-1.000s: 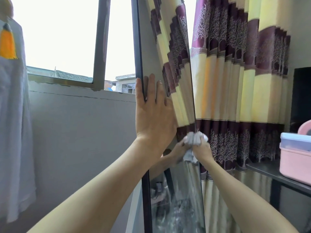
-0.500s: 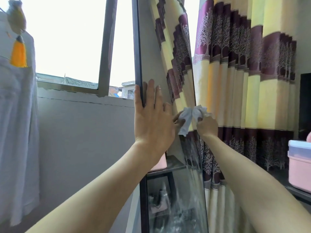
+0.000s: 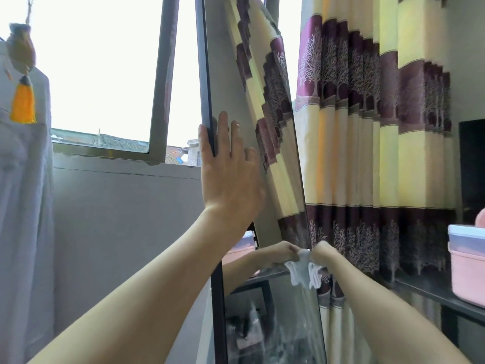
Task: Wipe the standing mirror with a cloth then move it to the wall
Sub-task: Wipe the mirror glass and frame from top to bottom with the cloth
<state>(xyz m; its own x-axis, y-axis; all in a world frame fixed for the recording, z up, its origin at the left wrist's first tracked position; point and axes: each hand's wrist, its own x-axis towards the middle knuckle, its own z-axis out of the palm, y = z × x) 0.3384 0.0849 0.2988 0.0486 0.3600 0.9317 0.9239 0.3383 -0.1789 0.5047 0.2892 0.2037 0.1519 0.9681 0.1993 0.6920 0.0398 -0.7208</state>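
A tall standing mirror [image 3: 236, 82] with a thin black frame stands upright in front of me, seen nearly edge-on, its glass reflecting the curtain and my arm. My left hand [image 3: 228, 177] holds its left edge, thumb behind the frame and straight fingers flat on the glass. My right hand [image 3: 324, 254] grips a crumpled white cloth [image 3: 305, 273] and presses it against the glass at the mirror's right edge, lower than the left hand.
A purple and yellow curtain [image 3: 367, 153] hangs right behind the mirror. A dark shelf [image 3: 433, 292] at the right carries a pink box [image 3: 467, 271]. An open window [image 3: 110, 74] above a grey wall [image 3: 118, 232] is at the left, with a white garment [image 3: 23, 219] hanging at the far left.
My right hand with the cloth went up the mirror's right edge, then came back down to a lower spot. My left hand stayed on the left edge.
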